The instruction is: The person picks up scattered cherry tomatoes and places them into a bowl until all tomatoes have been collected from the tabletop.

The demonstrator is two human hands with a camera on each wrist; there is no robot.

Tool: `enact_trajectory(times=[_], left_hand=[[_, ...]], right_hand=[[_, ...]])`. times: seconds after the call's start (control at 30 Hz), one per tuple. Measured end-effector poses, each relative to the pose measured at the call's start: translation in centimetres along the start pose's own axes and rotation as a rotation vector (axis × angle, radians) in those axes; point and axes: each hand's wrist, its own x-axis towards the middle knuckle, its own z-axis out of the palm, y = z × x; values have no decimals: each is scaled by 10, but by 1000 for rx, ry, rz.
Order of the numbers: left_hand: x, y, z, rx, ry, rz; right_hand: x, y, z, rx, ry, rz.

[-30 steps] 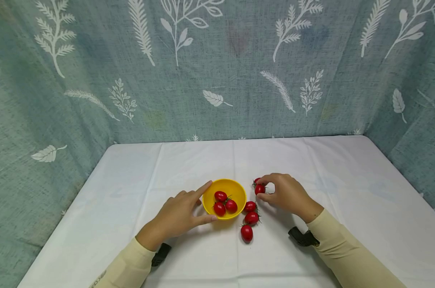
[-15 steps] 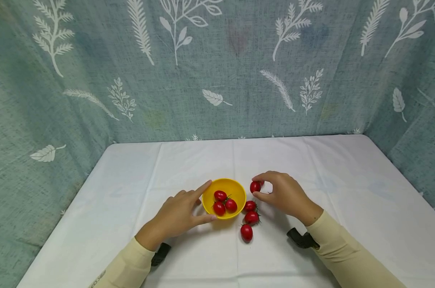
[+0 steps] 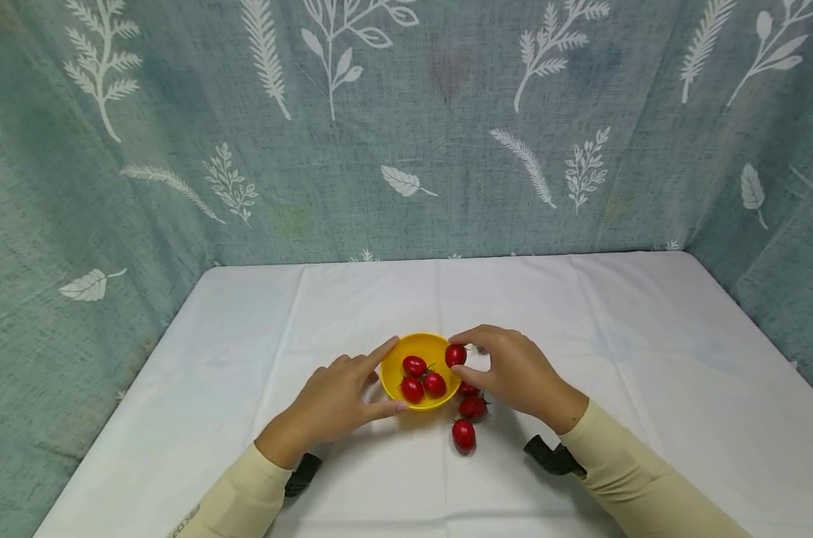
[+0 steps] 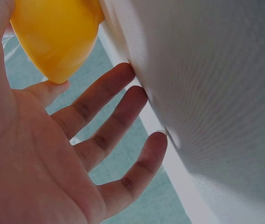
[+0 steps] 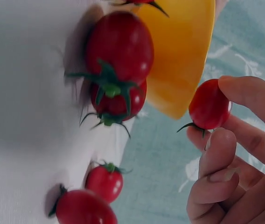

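Nearest are the cream sleeves (image 3: 648, 471) of a person, with a dark object (image 3: 303, 475) under each wrist. A little farther, three red tomatoes (image 3: 463, 436) lie in a short row on the white cloth (image 3: 379, 478), just beside the right side of a yellow bowl (image 3: 416, 344); the farthest of them is partly hidden. The left hand (image 3: 335, 396) has its thumb and forefinger well apart, both touching the rim of the bowl, and its other fingers are spread below. Inside the bowl, three more tomatoes (image 3: 435, 384) lie close together. The right hand (image 3: 524, 366) pinches one tomato (image 3: 456, 356) between thumb and finger. This tomato is at the right rim of the bowl, raised over the cloth; if it touches the rim, I cannot tell. Behind the right hand, the right wrist view shows two further tomatoes (image 5: 103, 183) on the cloth, near each other. At the back hangs a grey-green curtain (image 3: 353, 187) with white leaves and branches.
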Motion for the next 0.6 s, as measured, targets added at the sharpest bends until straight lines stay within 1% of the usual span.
enact_trajectory(times=[0.4,0.47,0.6], left_hand=[[-1,1,-2,11,7,10],[-1,1,-2,10,9,11],[-1,1,-3,8,14,18]], right_hand=[[8,-14,15,-10,-22,-73],[10,-16,18,-4,-27,-75],[13,-19,21,15,-60,-43]])
